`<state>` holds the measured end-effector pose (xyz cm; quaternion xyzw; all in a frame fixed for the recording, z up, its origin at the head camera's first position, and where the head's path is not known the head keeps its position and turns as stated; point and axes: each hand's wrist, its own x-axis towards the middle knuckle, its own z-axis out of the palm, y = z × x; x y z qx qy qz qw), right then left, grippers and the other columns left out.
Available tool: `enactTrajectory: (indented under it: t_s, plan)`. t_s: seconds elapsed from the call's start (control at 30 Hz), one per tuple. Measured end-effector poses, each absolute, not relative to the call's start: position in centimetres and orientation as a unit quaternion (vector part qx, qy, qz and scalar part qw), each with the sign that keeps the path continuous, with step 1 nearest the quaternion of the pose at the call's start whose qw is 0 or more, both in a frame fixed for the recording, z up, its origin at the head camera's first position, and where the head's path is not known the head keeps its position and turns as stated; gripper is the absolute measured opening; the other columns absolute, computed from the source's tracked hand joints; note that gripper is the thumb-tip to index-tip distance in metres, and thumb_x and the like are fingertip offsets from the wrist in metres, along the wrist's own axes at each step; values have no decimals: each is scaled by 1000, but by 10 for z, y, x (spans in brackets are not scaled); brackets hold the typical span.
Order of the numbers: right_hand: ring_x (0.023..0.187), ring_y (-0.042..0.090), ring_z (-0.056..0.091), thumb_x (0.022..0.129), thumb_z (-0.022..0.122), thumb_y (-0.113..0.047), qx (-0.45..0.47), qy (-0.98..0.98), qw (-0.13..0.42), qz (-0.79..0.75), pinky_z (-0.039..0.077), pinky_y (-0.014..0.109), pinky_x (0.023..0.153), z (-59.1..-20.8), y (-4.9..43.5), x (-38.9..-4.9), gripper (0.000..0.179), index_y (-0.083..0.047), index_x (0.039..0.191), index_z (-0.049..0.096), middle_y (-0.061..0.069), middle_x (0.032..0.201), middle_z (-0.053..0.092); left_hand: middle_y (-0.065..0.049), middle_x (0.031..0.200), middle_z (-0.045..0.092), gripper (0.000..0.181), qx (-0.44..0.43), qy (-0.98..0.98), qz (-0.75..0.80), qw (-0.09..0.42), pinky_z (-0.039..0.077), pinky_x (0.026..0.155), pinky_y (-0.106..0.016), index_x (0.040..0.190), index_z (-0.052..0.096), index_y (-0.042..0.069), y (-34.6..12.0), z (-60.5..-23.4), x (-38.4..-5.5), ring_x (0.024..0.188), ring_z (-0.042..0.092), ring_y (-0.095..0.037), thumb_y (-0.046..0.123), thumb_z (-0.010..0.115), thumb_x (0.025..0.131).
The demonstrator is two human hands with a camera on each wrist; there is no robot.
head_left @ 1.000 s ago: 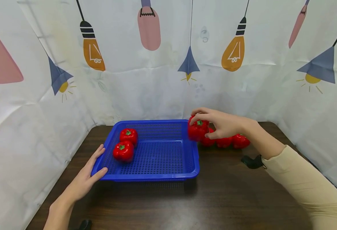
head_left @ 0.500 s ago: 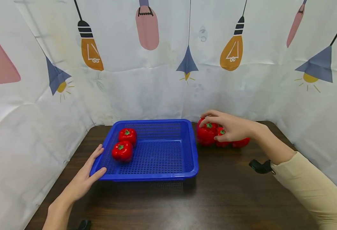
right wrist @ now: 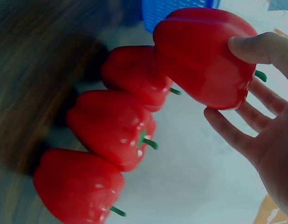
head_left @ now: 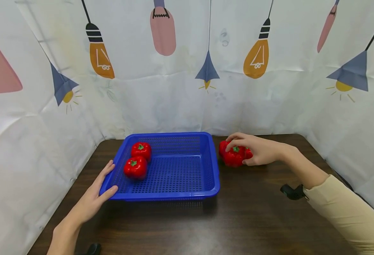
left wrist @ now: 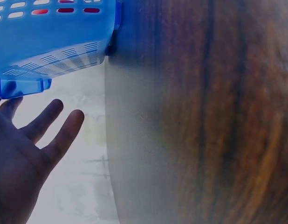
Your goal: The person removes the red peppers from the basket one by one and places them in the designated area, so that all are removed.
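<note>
My right hand [head_left: 258, 150] holds a red bell pepper [head_left: 234, 157], the thumb on one side and fingers on the other. In the right wrist view this pepper [right wrist: 204, 56] is raised beside a row of other red bell peppers [right wrist: 109, 128] with green stems. The hand partly hides that row in the head view. A blue plastic basket [head_left: 161, 195] has two red bell peppers [head_left: 136, 167] inside at its left. Against the basket's left rim and near-left corner rests my left hand [head_left: 89, 200], its fingers extended and spread.
The dark wooden table [head_left: 180, 226] carries everything. A white curtain [head_left: 161, 102] printed with lamps and bulbs hangs close behind the basket and along both sides. Black straps sit at both wrists.
From the basket's right rim, my right hand has moved right and lower with the pepper, now over the row. The left hand stays at the basket.
</note>
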<state>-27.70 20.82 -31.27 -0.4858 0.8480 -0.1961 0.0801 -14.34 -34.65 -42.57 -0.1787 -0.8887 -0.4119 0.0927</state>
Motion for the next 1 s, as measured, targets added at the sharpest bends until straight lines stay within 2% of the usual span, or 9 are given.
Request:
enactTrajectory:
  t_s: [0.17, 0.67, 0.9, 1.0]
  plan:
    - [136, 27, 43, 83, 73, 6, -485, 849, 93, -189, 49, 46, 100, -323, 208, -279, 55, -22, 128, 60, 9, 152, 42, -5, 171, 10, 72, -174, -889, -414, 90, 20, 102, -5, 165, 23, 20, -346, -426, -143, 149, 19, -42, 12, 59, 103]
    - [143, 34, 35, 85, 76, 5, -471, 856, 122, -175, 52, 46, 96, -343, 209, -280, 55, -24, 129, 61, 9, 155, 40, -6, 171, 9, 72, -177, -887, -417, 88, 19, 102, -5, 165, 22, 19, -346, -424, -143, 147, 18, -50, 12, 58, 103]
    - [143, 35, 34, 85, 76, 6, -466, 857, 127, -180, 53, 46, 95, -348, 209, -280, 55, -24, 128, 62, 9, 155, 41, -6, 171, 10, 73, -175, -889, -414, 89, 20, 102, -5, 165, 22, 19, -345, -424, -142, 148, 19, -46, 12, 59, 102]
    - [143, 36, 33, 85, 76, 6, -462, 859, 128, -181, 53, 47, 94, -350, 209, -280, 54, -24, 128, 62, 10, 155, 41, -6, 171, 10, 73, -176, -889, -414, 87, 20, 101, -5, 165, 22, 19, -346, -424, -143, 147, 19, -49, 12, 59, 102]
